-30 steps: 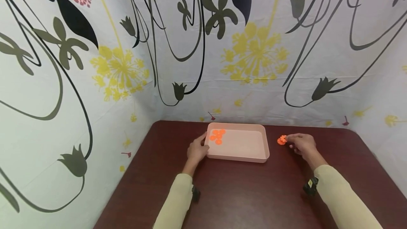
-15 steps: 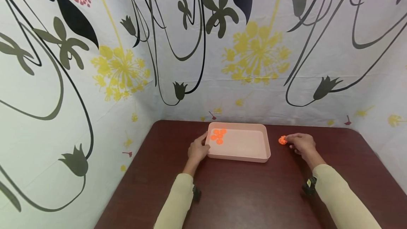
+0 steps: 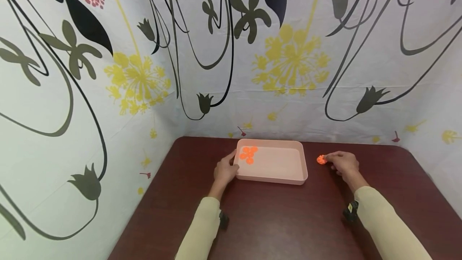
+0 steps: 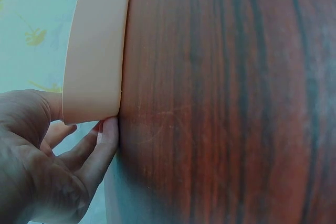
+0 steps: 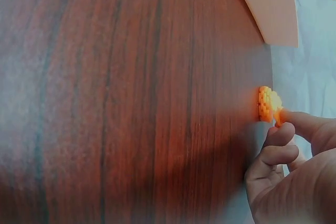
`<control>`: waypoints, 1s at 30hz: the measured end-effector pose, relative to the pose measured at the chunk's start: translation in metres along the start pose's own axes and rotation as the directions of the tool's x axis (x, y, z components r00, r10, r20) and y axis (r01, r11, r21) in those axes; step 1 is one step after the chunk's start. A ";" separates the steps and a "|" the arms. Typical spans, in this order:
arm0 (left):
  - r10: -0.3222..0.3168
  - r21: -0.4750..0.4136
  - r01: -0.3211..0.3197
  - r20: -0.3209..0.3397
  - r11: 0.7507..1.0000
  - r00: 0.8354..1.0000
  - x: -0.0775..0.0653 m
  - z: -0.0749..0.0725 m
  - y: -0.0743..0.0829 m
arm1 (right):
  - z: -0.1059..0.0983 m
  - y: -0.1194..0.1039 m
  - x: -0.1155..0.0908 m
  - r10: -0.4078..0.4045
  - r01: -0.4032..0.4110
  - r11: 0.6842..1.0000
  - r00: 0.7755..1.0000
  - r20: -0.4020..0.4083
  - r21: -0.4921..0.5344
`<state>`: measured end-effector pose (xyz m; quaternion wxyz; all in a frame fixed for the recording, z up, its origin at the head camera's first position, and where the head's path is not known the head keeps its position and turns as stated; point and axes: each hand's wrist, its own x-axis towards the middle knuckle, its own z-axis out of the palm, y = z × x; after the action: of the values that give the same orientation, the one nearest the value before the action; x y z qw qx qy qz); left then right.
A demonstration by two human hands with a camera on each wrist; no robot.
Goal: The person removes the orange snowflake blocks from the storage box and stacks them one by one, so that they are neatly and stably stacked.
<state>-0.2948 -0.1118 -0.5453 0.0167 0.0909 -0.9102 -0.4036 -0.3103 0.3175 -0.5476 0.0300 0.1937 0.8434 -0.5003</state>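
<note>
A shallow peach tray (image 3: 278, 181) lies on the table, with several flat orange pieces (image 3: 248, 153) in its left part. My left hand (image 3: 224, 171) grips the tray's left side; in the left wrist view its thumb and fingers (image 4: 108, 132) close around the tray's corner. To the right of the tray, my right hand (image 3: 344, 163) pinches a small orange disc with a notched edge (image 5: 276, 100) between thumb and forefinger. That disc sits right up against a small pile of orange notched discs (image 5: 264, 103) on the table. The hand partly hides the pile in the head view.
The dark red-brown wooden table (image 3: 285, 220) has rounded far corners. Behind and beside it hangs a white cloth (image 3: 231, 71) printed with flowers, close to the table's far edge. A small black device (image 3: 351, 211) sits on the right wrist.
The orange disc in my right hand has come down onto the pile, where it stood up above it before. The left hand keeps its hold on the tray; the head view shifts slightly.
</note>
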 end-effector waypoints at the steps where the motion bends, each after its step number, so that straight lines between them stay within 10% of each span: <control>1: 0.001 0.000 -0.001 0.000 1.000 1.000 0.000 0.000 0.000 | 0.000 0.000 0.001 0.004 -0.004 1.000 1.000 0.001 -0.004; 30: 0.004 0.002 -0.004 0.004 1.000 1.000 0.000 0.000 -0.001 | -0.007 -0.010 -0.003 0.029 -0.036 0.996 0.995 0.091 0.077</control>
<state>-0.2952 -0.1122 -0.5458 0.0156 0.0882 -0.9109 -0.4028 -0.3099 0.3184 -0.5353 0.0685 0.1856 0.8177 -0.5405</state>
